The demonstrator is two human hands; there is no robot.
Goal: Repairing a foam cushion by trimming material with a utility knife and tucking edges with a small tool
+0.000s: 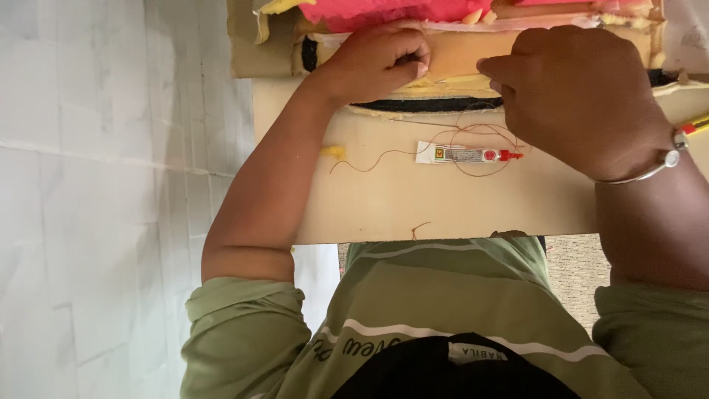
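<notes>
1. Our left hand (377,63) is curled into a loose fist, fingers pressed together on the tan foam piece (458,63) at the far edge of the cream board (413,199).
2. Our right hand (583,100) has fingertips bunched at the foam's edge; can't tell what they're pinching.
3. A brown thread (384,157) loops over a small glue tube (465,154) lying on the board, near the right hand.
4. Pink fabric (391,11) sits just beyond the foam.

Cream desk (384,207) carries small white tube (465,154) with red cap, loose brown thread (384,157) looped around it, layered fabric stack (458,37) at far edge.
</notes>
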